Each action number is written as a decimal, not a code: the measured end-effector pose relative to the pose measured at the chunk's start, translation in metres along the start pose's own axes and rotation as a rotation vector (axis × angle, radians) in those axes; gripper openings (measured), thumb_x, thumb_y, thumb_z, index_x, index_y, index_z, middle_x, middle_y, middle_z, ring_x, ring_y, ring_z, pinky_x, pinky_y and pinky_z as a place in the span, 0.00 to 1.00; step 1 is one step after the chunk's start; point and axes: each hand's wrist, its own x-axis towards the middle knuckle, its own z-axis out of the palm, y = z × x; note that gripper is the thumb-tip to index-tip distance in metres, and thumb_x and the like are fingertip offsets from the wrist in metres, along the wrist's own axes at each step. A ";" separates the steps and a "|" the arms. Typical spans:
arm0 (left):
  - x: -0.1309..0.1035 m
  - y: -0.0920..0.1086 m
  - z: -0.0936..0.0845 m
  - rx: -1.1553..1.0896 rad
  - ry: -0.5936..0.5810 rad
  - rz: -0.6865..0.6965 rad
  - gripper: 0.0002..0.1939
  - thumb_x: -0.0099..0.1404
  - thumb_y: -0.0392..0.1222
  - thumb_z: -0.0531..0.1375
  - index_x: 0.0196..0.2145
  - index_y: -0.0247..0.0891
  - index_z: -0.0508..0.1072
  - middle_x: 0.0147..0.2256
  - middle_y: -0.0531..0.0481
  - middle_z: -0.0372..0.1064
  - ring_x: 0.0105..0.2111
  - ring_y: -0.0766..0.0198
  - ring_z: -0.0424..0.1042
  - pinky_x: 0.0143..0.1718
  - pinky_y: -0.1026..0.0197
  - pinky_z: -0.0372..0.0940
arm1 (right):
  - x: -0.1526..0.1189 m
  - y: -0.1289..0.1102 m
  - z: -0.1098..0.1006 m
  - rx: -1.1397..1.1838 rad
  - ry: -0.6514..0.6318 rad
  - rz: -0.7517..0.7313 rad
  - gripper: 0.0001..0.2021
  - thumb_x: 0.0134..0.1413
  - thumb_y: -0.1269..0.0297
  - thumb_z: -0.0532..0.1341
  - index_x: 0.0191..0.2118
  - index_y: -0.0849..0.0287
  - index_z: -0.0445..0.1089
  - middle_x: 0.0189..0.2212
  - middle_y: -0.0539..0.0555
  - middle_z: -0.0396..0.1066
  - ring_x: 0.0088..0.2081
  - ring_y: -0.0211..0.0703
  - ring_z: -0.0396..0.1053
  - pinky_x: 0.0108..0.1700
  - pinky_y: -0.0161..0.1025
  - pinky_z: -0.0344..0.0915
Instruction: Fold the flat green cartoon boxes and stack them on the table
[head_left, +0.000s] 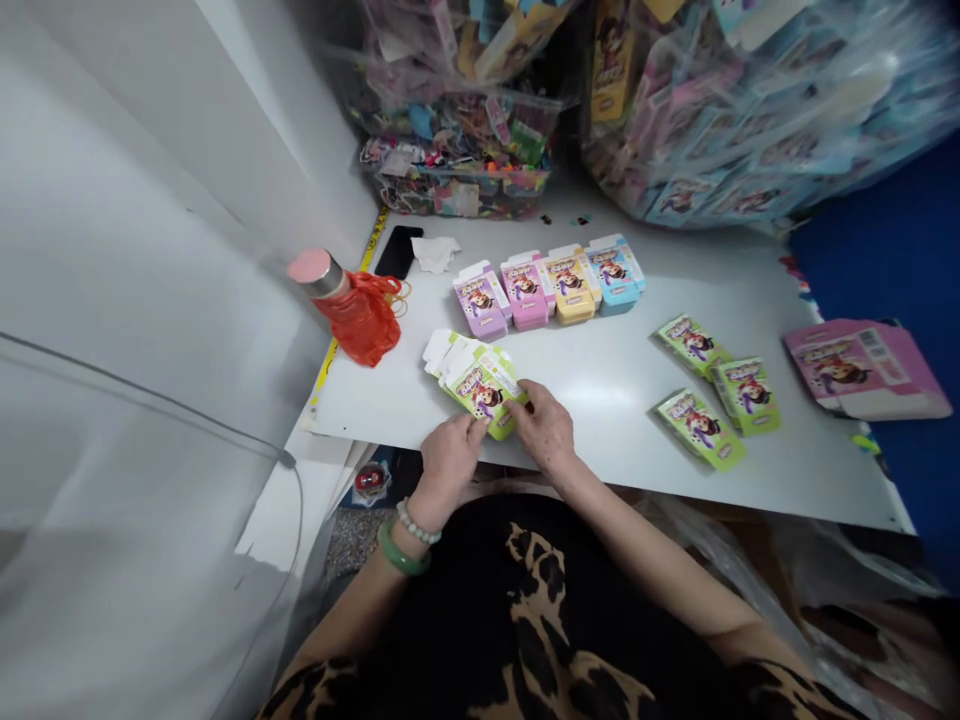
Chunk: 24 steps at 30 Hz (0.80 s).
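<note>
Near the table's front edge lies a fanned stack of flat green cartons (480, 385), with white end flaps pointing to the back left. My left hand (450, 460) pinches the front corner of the top carton. From the other side my right hand (544, 425) grips the stack's right edge, its thumb on top. Behind the stack stand rows of small cartons: purple (482, 305), pink (525, 290), yellow (571, 288) and blue (615, 275), with white flaps at their far ends. Several green boxes (701, 430) lie to the right, apart from my hands.
A red bag around a pink-lidded bottle (360, 315), a black phone (399, 252) and a crumpled tissue (435, 253) are at the left. Clear tubs of small items (461, 190) and a bag of boxes (750, 150) line the back. A pink carton (862, 370) lies right.
</note>
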 end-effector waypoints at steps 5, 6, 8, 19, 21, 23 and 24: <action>-0.003 0.004 -0.012 0.117 0.051 -0.004 0.20 0.72 0.54 0.50 0.38 0.38 0.76 0.38 0.41 0.77 0.39 0.52 0.74 0.34 0.58 0.58 | -0.008 0.016 0.000 0.422 -0.137 0.219 0.12 0.50 0.54 0.58 0.37 0.55 0.70 0.23 0.48 0.70 0.27 0.44 0.67 0.32 0.39 0.65; -0.002 0.002 -0.011 0.059 0.043 -0.012 0.19 0.72 0.53 0.51 0.38 0.38 0.76 0.37 0.42 0.77 0.38 0.53 0.74 0.34 0.58 0.58 | -0.009 0.019 -0.002 0.403 -0.147 0.233 0.10 0.49 0.55 0.59 0.34 0.54 0.70 0.23 0.48 0.70 0.26 0.43 0.67 0.32 0.39 0.64; 0.001 -0.002 -0.008 -0.149 0.024 -0.022 0.15 0.70 0.50 0.54 0.41 0.39 0.76 0.37 0.45 0.77 0.36 0.56 0.73 0.34 0.59 0.59 | -0.011 0.025 -0.007 0.284 -0.129 0.227 0.08 0.48 0.56 0.60 0.30 0.54 0.69 0.23 0.48 0.69 0.27 0.43 0.65 0.32 0.39 0.61; -0.003 0.004 0.000 -1.604 -0.515 0.035 0.30 0.51 0.56 0.69 0.46 0.34 0.75 0.45 0.39 0.76 0.45 0.51 0.74 0.48 0.52 0.67 | -0.039 0.019 -0.026 0.676 -0.428 0.180 0.11 0.48 0.55 0.63 0.25 0.56 0.65 0.21 0.48 0.66 0.24 0.38 0.62 0.30 0.37 0.63; -0.006 0.006 0.003 -1.710 -0.707 -0.057 0.27 0.53 0.56 0.69 0.43 0.32 0.77 0.44 0.38 0.77 0.46 0.49 0.75 0.50 0.51 0.68 | -0.049 0.015 -0.023 0.343 -0.344 0.036 0.10 0.53 0.57 0.61 0.25 0.56 0.66 0.23 0.51 0.67 0.27 0.42 0.65 0.33 0.39 0.66; -0.009 0.006 0.010 -1.730 -0.696 -0.114 0.22 0.56 0.52 0.69 0.42 0.33 0.78 0.44 0.39 0.77 0.48 0.50 0.75 0.53 0.51 0.67 | -0.054 0.009 -0.024 0.001 -0.121 -0.176 0.09 0.59 0.60 0.58 0.30 0.56 0.70 0.28 0.55 0.71 0.33 0.46 0.68 0.38 0.43 0.68; -0.010 0.006 0.013 -1.727 -0.665 -0.115 0.21 0.56 0.50 0.69 0.43 0.33 0.78 0.44 0.40 0.77 0.49 0.51 0.74 0.54 0.51 0.66 | -0.055 0.006 -0.026 -0.117 -0.025 -0.294 0.09 0.61 0.62 0.56 0.36 0.57 0.72 0.33 0.58 0.72 0.37 0.49 0.69 0.42 0.46 0.69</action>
